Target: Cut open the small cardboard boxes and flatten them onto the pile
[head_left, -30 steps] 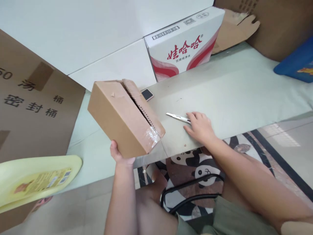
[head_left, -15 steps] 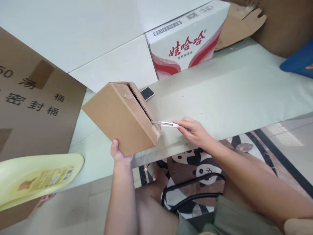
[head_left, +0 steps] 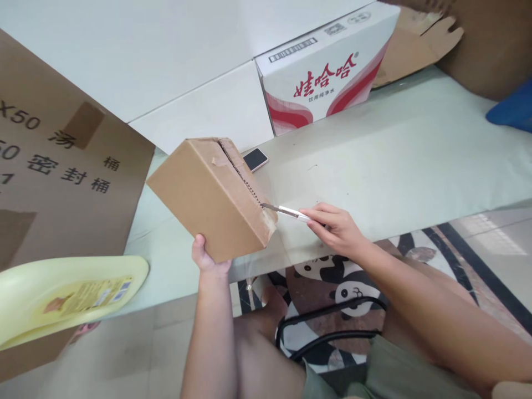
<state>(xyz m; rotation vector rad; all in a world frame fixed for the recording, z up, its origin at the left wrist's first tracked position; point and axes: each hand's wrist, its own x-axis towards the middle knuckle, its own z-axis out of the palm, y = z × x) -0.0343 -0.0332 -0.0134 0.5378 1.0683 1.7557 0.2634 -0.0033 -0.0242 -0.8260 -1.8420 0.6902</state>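
Note:
A brown cardboard box (head_left: 208, 199) is tilted up over the pale bench. My left hand (head_left: 210, 257) grips its lower near corner, thumb on the front face and the other fingers hidden beneath. Along the box's upper right side runs a slit between flaps, with torn tape at its lower end. In my right hand (head_left: 332, 227) is a white utility knife (head_left: 294, 213), pinched between thumb and fingers. Its extended blade points left, with the tip at the lower part of the slit.
Behind the box lies a phone (head_left: 255, 159). A white and red water carton (head_left: 328, 77) stands against the wall. At left are a large printed carton (head_left: 62, 183) and a pale yellow plastic item (head_left: 75, 293). A blue object (head_left: 513, 111) sits far right. Below is a black metal frame (head_left: 332, 305).
The knife has turned slightly, its handle lower and farther right, and more of the blade shows outside the slit. The whole view has shifted a little. My left hand keeps its grip.

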